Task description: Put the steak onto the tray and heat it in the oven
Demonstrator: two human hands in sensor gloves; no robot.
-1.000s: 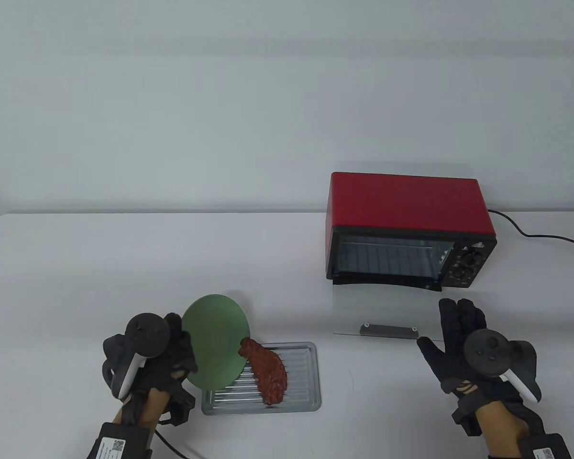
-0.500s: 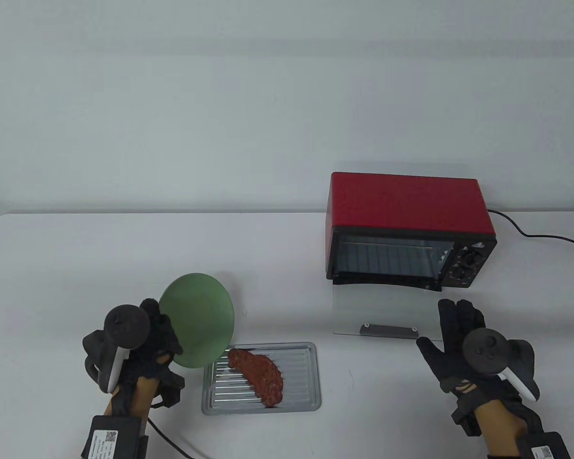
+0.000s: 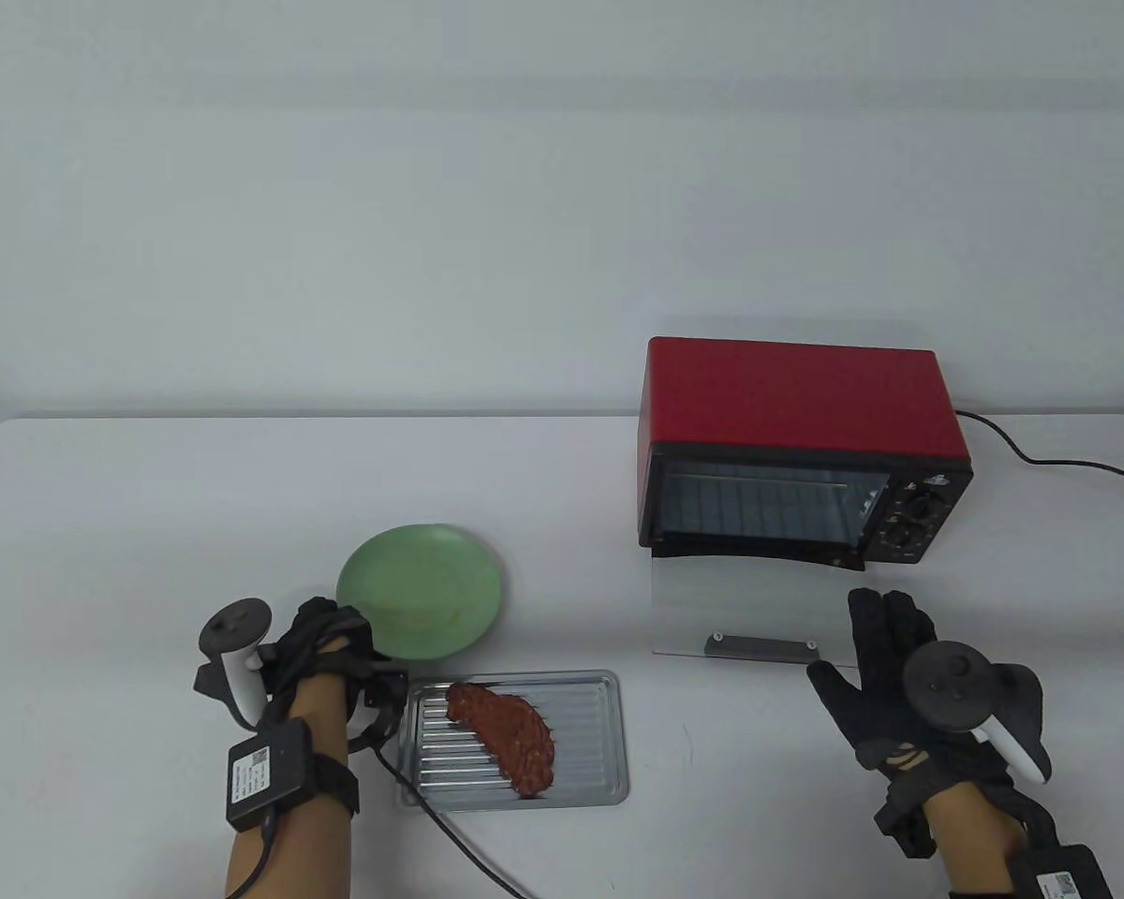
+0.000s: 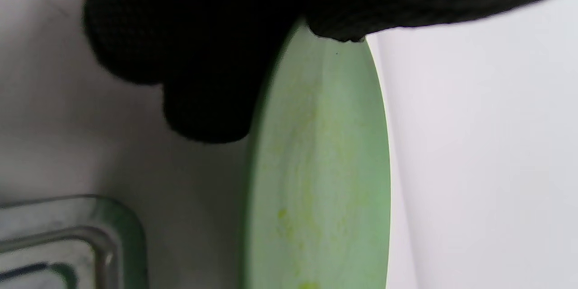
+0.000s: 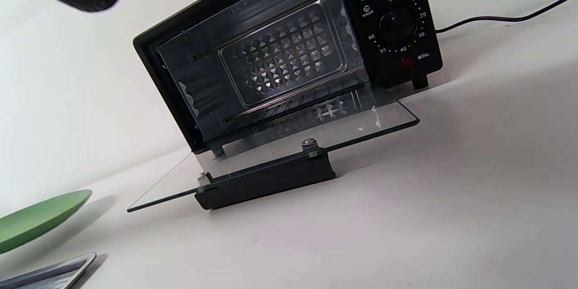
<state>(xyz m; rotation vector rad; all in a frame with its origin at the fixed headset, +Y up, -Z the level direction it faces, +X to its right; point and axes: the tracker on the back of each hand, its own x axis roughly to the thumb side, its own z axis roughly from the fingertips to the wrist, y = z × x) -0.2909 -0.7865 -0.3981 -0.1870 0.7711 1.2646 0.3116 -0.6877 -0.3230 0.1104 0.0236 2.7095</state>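
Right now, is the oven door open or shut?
Open. The glass door of the oven lies flat on the table, handle toward the camera, and the right wrist view looks straight into the cavity.

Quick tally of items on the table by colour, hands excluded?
Red: 1, oven
Green: 1, plate
Silver: 1, tray
Red-brown: 1, steak
Black: 1, oven power cord
Total: 5
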